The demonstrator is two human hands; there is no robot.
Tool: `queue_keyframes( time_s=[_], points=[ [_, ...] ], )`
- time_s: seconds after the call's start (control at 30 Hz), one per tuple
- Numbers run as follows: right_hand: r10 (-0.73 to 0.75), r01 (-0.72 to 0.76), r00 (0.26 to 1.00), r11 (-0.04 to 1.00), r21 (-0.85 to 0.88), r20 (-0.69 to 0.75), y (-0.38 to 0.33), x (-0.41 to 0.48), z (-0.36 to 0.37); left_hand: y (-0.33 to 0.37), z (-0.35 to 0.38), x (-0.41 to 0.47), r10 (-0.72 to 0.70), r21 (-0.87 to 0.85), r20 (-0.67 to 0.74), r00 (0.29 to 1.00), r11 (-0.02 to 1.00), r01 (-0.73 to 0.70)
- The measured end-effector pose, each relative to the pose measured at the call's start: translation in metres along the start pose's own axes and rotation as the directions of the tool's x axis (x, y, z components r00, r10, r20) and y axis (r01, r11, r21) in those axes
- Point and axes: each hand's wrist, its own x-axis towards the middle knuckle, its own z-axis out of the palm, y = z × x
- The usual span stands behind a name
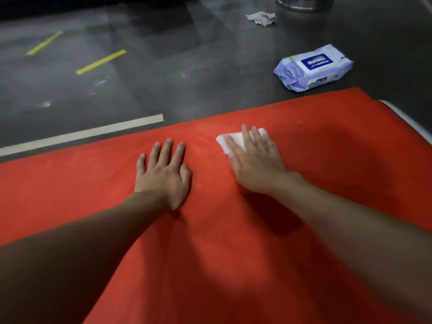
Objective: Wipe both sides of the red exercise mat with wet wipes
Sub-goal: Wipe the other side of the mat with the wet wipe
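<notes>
The red exercise mat (327,141) lies flat on a dark floor and fills the lower part of the view. My left hand (163,174) rests palm down on it, fingers spread, holding nothing. To its right, my right hand (254,160) presses a white wet wipe (230,139) flat against the mat near the far edge; part of the wipe shows beyond my fingers, the rest is under the palm. A faint whitish smear marks the mat between the hands.
A pack of wet wipes (313,67) lies on the floor beyond the mat's far right corner. A crumpled used wipe (261,18) sits farther back, near a metal base (304,2). Tape strips (100,62) mark the floor at left.
</notes>
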Motion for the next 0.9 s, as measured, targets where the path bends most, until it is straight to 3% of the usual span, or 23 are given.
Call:
queue_keyframes(
  time_s=[0.13,0.17,0.3,0.47,0.5,0.6,0.67,0.77,0.8,0.9],
  points=[
    [-0.359,0.359,0.933,0.933,-0.04,-0.011,-0.011,-0.036,0.006,0.008,-0.009,0.004,-0.03,0.032,0.115,0.993,0.999,0.027],
    [-0.357,0.355,0.934,0.933,-0.062,-0.02,-0.003,-0.03,0.003,0.011,-0.013,0.005,-0.053,0.055,0.154,0.987,0.997,0.045],
    [-0.034,0.035,0.999,0.998,0.06,-0.006,0.0,-0.016,-0.002,0.032,-0.034,-0.009,-0.103,0.098,0.196,0.975,0.992,0.085],
    [-0.336,0.335,0.942,0.941,-0.046,-0.023,-0.006,-0.053,0.005,0.042,-0.034,-0.064,0.039,-0.029,0.347,0.937,0.999,-0.031],
    [-0.303,0.302,0.953,0.952,-0.043,-0.017,0.001,-0.045,0.002,0.038,-0.034,-0.07,0.049,-0.054,0.374,0.926,0.998,-0.031],
    [-0.021,0.021,1.0,0.999,0.043,0.01,0.002,-0.029,-0.005,0.036,-0.04,-0.069,0.048,-0.074,0.461,0.886,0.997,-0.016],
    [-0.044,0.046,0.999,0.996,0.07,-0.023,-0.019,-0.043,0.002,0.039,-0.043,-0.069,0.033,-0.071,0.5,0.865,0.997,0.003],
    [-0.307,0.307,0.951,0.952,-0.012,-0.015,-0.017,-0.074,0.009,0.043,-0.042,-0.073,0.032,-0.079,0.46,0.887,0.997,0.004],
    [-0.313,0.312,0.95,0.95,-0.027,-0.007,-0.006,-0.07,0.006,0.044,-0.042,-0.076,0.022,-0.077,0.428,0.903,0.997,0.012],
    [-0.048,0.048,0.998,0.999,-0.001,0.033,0.013,-0.051,-0.004,0.054,-0.043,-0.084,0.02,0.02,0.312,0.95,0.999,-0.027]
  ],
)
